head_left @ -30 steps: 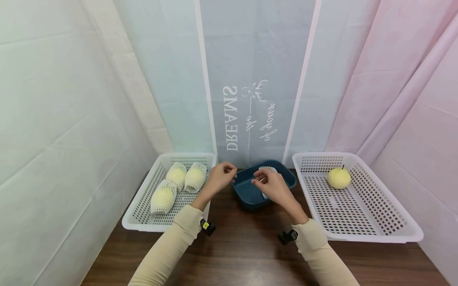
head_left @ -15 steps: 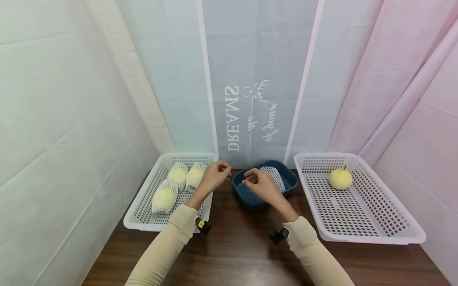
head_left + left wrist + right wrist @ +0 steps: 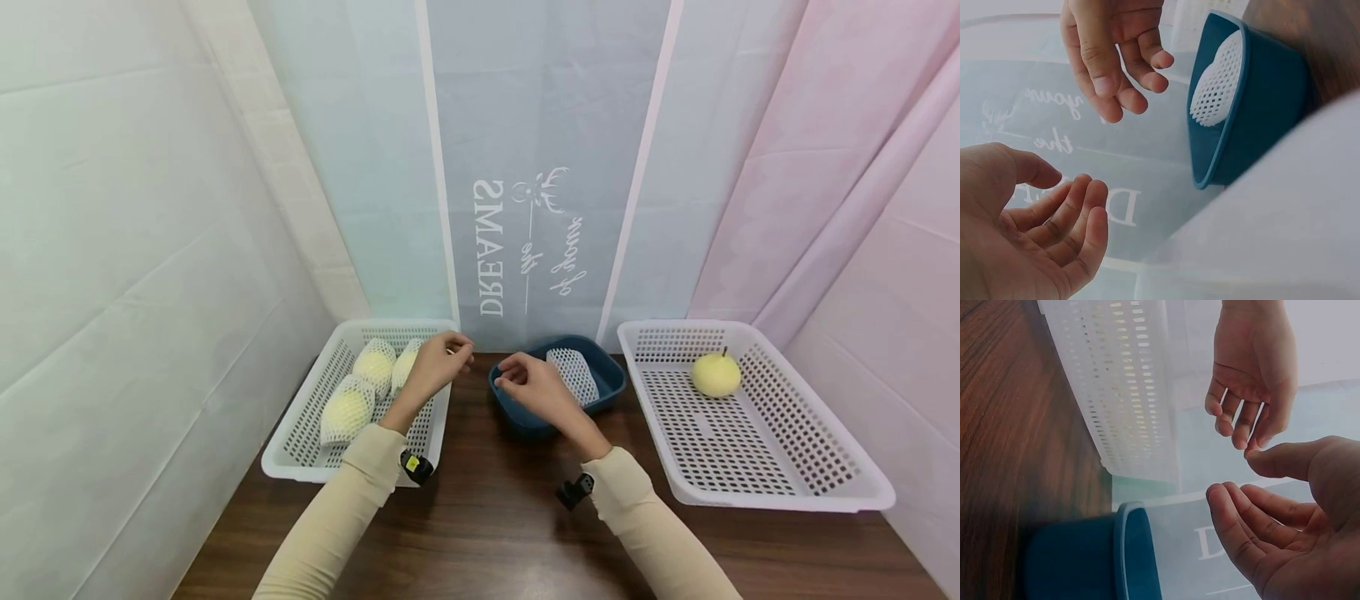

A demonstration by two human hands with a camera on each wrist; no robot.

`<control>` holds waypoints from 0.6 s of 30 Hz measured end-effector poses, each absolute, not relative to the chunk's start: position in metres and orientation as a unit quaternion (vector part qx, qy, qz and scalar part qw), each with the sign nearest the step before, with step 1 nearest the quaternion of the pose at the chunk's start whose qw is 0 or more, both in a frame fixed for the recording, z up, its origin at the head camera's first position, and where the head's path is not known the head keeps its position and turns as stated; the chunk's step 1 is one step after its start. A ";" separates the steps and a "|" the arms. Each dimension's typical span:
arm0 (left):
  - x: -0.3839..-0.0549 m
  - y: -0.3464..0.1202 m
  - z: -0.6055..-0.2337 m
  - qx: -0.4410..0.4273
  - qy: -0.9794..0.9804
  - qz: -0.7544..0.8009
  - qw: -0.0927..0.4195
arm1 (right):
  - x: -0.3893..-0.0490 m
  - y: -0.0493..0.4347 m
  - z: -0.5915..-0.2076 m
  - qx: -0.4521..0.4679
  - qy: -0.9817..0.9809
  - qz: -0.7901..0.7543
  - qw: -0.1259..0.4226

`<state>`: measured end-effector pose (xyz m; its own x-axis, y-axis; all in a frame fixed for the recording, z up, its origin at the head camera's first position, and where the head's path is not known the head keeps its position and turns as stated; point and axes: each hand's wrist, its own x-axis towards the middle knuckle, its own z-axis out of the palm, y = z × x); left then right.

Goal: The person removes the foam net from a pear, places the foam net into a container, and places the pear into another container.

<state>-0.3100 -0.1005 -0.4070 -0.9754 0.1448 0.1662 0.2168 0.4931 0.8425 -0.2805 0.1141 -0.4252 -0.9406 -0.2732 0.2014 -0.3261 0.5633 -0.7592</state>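
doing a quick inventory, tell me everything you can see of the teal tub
The teal tub is open-topped, with rounded corners and smooth, plastic-looking walls. It stands upright, slightly askew, on the wood-grain table, between the left basket and the right basket. A white foam-like net lies inside, toward its right end. The right hand overlaps it in the head view, but the wrist views show no contact.

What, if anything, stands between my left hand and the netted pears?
Nothing visible: the left hand hangs higher than the left white basket, whose top is open over the netted pears.
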 end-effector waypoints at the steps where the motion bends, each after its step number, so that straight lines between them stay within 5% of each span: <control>1: -0.310 -0.102 -0.407 -0.103 -0.864 -0.492 0.037 | -0.281 0.112 -0.425 0.170 -0.884 0.435 0.028; 18: -0.322 -0.127 -0.411 -0.087 -0.874 -0.476 0.049 | -0.283 0.083 -0.433 0.184 -0.861 0.473 -0.002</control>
